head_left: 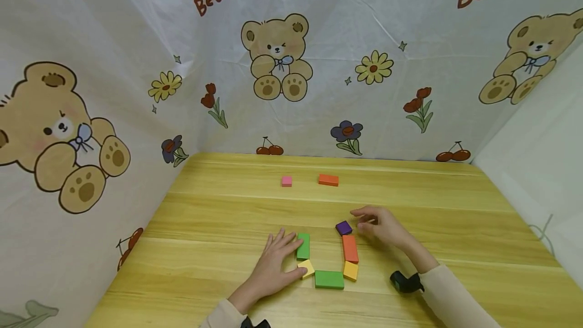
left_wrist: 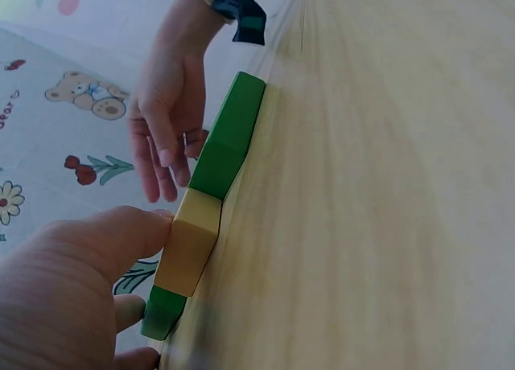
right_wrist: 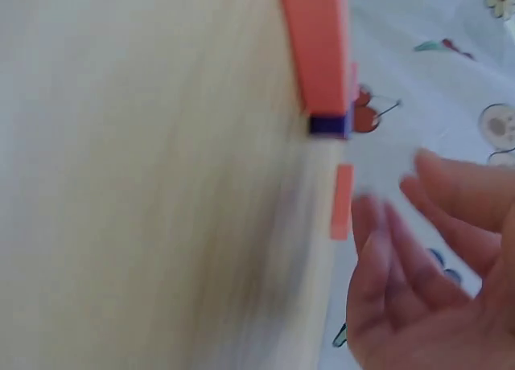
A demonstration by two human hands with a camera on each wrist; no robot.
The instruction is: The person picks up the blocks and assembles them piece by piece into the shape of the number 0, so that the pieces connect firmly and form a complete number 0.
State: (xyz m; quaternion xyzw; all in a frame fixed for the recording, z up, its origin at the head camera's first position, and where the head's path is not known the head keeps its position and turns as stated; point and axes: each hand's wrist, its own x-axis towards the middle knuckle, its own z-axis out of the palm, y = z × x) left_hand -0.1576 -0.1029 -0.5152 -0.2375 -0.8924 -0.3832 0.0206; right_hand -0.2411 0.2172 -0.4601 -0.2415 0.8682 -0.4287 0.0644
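Observation:
Wooden blocks form a U-shaped line on the table. My left hand point(head_left: 272, 265) lies at its left side, fingers spread, thumb against a pale yellow block point(head_left: 306, 269) and a fingertip at an upright-running green block point(head_left: 303, 247). Along the bottom is another green block point(head_left: 329, 280). The right side runs from a yellow-orange block point(head_left: 350, 271) through a red-orange block point(head_left: 350, 249) to a turned purple block point(head_left: 343, 228). Just right of the purple one hovers my right hand point(head_left: 382, 227), fingers loosely bent, holding nothing; the right wrist view shows a gap between thumb and fingers.
Farther back on the table point(head_left: 227, 206) lie a small pink block point(head_left: 286, 181) and an orange block point(head_left: 328, 180), apart from each other. A white cloth point(head_left: 319, 115) printed with bears and flowers hangs behind the table and along its left side.

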